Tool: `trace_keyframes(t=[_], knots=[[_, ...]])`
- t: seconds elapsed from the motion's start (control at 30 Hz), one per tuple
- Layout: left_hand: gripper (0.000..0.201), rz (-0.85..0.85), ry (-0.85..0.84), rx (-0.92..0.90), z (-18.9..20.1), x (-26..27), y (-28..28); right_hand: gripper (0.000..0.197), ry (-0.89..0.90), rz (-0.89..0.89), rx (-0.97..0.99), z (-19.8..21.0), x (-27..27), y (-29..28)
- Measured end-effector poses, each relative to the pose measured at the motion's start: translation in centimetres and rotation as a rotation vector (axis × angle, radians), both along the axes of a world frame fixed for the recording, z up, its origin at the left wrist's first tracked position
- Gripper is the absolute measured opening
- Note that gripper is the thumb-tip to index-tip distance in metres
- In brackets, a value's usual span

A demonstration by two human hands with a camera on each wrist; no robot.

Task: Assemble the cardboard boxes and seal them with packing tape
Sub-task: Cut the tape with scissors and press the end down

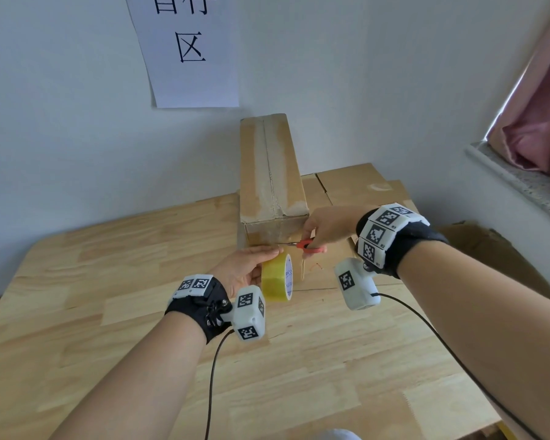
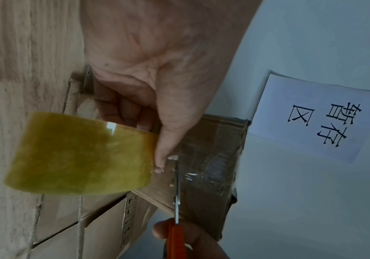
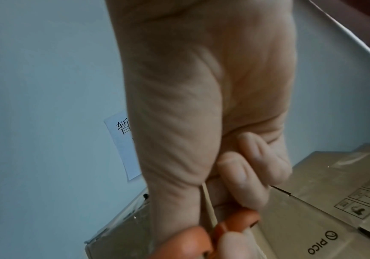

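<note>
Fingers of the left hand (image 1: 245,268) curl round the tape roll (image 1: 277,277) at the box's (image 1: 272,173) near end on the desk (image 1: 108,281); right hand (image 1: 326,225) pinches red scissors (image 1: 308,245), blades probably on the stretched tape. That strip's thin, sticky, curls easily, so keep it taut.

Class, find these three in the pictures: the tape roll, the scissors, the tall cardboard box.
tape roll (image 1: 275,279), head view, yellow outer band.
scissors (image 2: 178,185), left wrist view, metal blade.
tall cardboard box (image 1: 269,166), head view, taped top face.
</note>
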State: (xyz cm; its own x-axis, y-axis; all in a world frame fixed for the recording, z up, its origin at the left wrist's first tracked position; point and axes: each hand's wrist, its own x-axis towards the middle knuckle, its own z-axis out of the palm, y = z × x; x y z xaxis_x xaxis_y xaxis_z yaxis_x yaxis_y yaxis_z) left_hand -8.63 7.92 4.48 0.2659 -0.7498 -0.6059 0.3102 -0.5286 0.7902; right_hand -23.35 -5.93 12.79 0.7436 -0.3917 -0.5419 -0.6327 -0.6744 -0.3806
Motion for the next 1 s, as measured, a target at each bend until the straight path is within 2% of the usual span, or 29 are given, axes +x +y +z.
trace_keyframes(t=[0.23, 0.37, 0.47, 0.63, 0.8, 1.0], knots=[[0.011, -0.001, 0.013, -0.007, 0.0, 0.2, -0.1, 0.005, -0.002, 0.044, -0.048, 0.2, 0.1, -0.1], [0.013, -0.015, 0.008, -0.002, -0.2, 0.6, 0.0, 0.024, 0.037, 0.057, -0.019, -0.2, 0.3, 0.1], [0.012, -0.008, 0.013, 0.0, 0.0, 0.6, 0.0, 0.03, 0.013, 0.052, -0.012, -0.5, 0.5, 0.4], [0.012, -0.038, -0.008, 0.002, 0.2, 0.7, -0.1, 0.031, -0.041, 0.033, -0.043, -0.9, 0.6, 0.6], [0.012, -0.066, -0.031, 0.012, 0.5, 0.8, -0.3, 0.014, -0.085, 0.039, -0.058, -0.6, 0.3, 0.6], [0.015, -0.083, -0.045, 0.031, 0.7, 1.0, -0.3, 0.021, -0.062, 0.053, -0.055, -0.5, 0.4, 0.7]])
